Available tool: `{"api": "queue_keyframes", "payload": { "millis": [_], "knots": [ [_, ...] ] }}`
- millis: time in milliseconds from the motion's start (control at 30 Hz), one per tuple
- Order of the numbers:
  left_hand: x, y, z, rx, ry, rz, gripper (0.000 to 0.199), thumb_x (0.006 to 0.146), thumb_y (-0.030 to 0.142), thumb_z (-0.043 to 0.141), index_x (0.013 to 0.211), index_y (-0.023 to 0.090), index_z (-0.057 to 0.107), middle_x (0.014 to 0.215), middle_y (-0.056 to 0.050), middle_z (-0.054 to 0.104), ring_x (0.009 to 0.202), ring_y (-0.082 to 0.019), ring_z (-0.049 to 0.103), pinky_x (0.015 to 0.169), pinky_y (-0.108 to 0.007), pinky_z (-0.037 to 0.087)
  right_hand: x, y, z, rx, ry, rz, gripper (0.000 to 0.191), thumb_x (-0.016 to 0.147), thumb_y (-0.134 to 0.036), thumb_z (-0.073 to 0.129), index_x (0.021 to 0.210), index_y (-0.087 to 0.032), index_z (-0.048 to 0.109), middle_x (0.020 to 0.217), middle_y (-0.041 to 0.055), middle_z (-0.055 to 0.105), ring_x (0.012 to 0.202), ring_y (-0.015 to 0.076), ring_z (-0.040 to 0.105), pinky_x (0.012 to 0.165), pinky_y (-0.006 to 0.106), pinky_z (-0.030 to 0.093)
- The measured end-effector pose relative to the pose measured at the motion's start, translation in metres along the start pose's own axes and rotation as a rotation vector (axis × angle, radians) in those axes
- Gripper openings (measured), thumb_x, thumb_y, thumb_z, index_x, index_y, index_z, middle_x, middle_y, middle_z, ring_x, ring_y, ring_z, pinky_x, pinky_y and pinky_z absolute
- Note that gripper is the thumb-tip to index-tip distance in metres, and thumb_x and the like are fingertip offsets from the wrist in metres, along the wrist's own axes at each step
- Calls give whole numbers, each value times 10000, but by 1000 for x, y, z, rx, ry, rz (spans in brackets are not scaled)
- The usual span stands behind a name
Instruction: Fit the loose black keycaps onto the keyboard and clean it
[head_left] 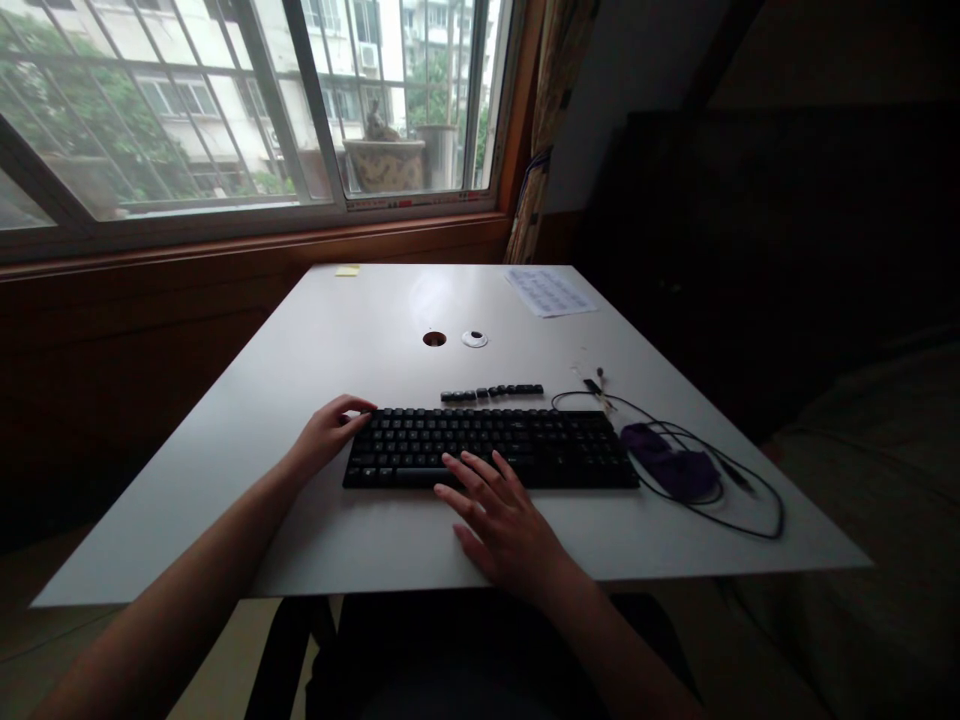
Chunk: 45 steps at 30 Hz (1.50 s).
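A black keyboard lies on the white table. My left hand is at the keyboard's upper left corner, its fingers curled together against the edge; whether something small is between them is hidden. My right hand is spread over the lower middle of the keyboard, fingertips over the keys beside the space bar, holding nothing. Just behind the keyboard, several loose black keycaps form a row.
A purple cloth and a looped black cable lie right of the keyboard. Farther back are a round hole, a white ring, printed papers and a yellow note. A window stands beyond.
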<state>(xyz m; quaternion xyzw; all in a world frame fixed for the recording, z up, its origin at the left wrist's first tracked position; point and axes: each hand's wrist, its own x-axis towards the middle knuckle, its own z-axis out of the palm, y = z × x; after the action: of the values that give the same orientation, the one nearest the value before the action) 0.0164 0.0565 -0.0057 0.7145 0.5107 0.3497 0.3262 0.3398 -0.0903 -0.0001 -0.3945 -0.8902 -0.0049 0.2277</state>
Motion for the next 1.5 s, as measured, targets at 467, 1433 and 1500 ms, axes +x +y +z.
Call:
{"api": "queue_keyframes", "payload": {
  "millis": [467,1433,1500],
  "knots": [
    [48,30,13,311,-57,276,267,930,442,618,974,227,770,957,-75,728,904,-240,677,808,-379,565,0,3,2,56,14,10,497,986,-169,511,1470,-273,471,1531,23,540,1499,226,366,1277,589,188],
    [93,52,69,416,-135,333,194,895,393,707,915,214,781,920,-73,697,809,-211,663,757,-332,527,-58,74,-31,130,296,319,343,990,-206,531,1317,-277,606,1201,85,648,1162,267,584,1016,496,507],
    [84,61,66,379,-132,327,207,897,404,705,924,210,773,927,-73,693,827,-214,664,755,-331,530,-58,74,-31,134,297,321,329,990,-205,535,1301,-273,614,1190,84,652,1150,264,587,1008,489,511]
  ]
}}
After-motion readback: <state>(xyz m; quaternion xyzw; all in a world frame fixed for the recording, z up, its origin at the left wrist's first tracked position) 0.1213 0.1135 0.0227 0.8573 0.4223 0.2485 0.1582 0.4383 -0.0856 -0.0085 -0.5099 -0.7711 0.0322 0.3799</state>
